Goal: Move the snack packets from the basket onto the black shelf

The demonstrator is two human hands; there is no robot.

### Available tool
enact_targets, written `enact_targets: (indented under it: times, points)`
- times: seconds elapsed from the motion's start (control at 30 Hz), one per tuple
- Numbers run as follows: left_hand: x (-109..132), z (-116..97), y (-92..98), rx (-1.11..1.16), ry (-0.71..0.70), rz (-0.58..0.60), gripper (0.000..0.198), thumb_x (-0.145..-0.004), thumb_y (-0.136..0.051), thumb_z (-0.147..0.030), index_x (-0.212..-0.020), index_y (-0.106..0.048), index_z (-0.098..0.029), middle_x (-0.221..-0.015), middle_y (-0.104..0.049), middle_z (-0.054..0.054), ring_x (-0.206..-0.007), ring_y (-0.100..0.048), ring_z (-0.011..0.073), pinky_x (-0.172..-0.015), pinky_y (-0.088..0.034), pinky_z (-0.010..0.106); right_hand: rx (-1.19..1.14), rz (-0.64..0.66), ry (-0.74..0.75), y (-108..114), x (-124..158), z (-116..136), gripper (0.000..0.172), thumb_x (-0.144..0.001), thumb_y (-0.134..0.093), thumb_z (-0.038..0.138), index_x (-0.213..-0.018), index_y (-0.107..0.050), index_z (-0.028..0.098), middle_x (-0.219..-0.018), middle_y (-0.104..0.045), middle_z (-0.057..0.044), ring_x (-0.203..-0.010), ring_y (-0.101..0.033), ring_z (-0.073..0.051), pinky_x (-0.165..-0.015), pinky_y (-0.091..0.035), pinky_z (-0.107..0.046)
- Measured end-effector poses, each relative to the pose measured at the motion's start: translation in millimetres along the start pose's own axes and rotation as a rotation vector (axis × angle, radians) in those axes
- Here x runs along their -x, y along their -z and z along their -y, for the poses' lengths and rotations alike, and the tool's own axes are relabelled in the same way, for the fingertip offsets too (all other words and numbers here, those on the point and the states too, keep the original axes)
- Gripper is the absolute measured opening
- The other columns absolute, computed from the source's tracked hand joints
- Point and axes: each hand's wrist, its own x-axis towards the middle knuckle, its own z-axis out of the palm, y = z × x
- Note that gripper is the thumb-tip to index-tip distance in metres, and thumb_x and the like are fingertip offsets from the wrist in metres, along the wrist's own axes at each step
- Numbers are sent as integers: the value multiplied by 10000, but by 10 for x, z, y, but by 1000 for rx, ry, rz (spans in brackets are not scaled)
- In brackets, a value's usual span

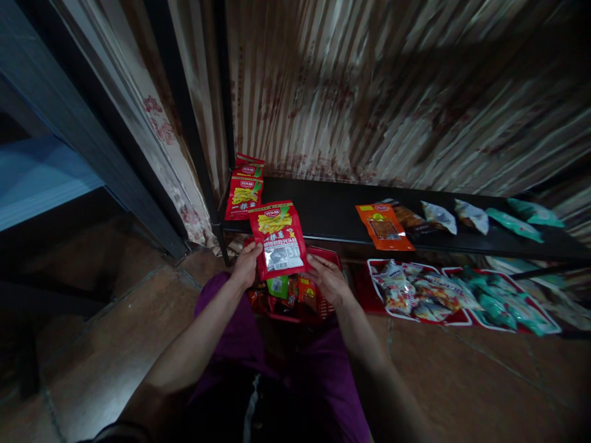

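Both my hands hold one red snack packet [279, 239] upright over a red basket [329, 255] of mixed packets. My left hand [246, 263] grips its lower left edge, and my right hand [327, 277] closes on its lower right edge. Behind it, two more red packets [244, 187] of the same kind lie on the left end of a low black shelf [332, 212].
An orange packet [384, 226] and several white and teal packets [513, 223] lie along the shelf to the right. Below it, trays [455, 298] of mixed snacks rest on the tiled floor. A patterned wall stands behind; a dark door frame is at the left.
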Motion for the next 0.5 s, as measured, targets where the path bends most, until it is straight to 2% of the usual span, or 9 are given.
enact_targets:
  times: [0.13, 0.27, 0.37, 0.5]
  points:
    - [-4, 8, -8, -19, 2, 7, 494, -486, -855, -464, -827, -681, -151, -809, -733, 52, -719, -664, 187, -762, -498, 331, -14, 2, 8, -27, 62, 14, 318, -539, -865, 393, -750, -725, 200, -763, -744, -22, -642, -675, -136, -590, -571, -247]
    - [8, 3, -26, -19, -2, 26, 494, -479, -855, -475, -813, -677, -158, -765, -729, 41, -705, -665, 190, -744, -499, 327, 4, 18, 33, -75, 76, 37, 381, -472, -893, 366, -780, -743, 200, -783, -748, -15, -667, -674, -127, -587, -568, -217]
    - [12, -12, -53, -7, -4, 23, 517, -447, -865, -478, -806, -678, -158, -752, -728, 33, -663, -655, 174, -714, -503, 314, -15, -64, 51, -106, 58, 11, 396, -415, -903, 342, -742, -743, 188, -708, -737, -7, -603, -654, -112, -531, -546, -194]
    - [30, -48, -104, 13, -6, 6, 500, -450, -866, -480, -792, -687, -162, -741, -728, 22, -640, -649, 161, -700, -512, 304, -64, -177, 83, -128, 12, -56, 351, -417, -884, 336, -699, -731, 193, -664, -723, 4, -561, -636, -112, -481, -526, -199]
